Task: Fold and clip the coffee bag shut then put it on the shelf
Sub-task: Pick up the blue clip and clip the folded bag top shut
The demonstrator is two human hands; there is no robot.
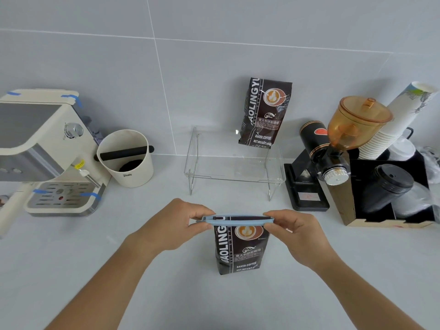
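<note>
A dark brown coffee bag (239, 252) stands upright on the white counter in front of me. A long light-blue clip (238, 220) lies across its folded top. My left hand (173, 226) pinches the clip's left end and my right hand (296, 231) pinches its right end. Behind the bag stands a clear acrylic shelf (234, 172) on thin metal legs. A second, identical coffee bag (264, 113) stands on the shelf's back right, leaning against the wall.
A cream espresso machine (45, 148) is at the left, with a cream knock box (127, 158) beside it. A black grinder with an amber hopper (333, 148) stands right of the shelf. Stacked paper cups (395, 120) and a black organiser with lids (390, 191) fill the far right.
</note>
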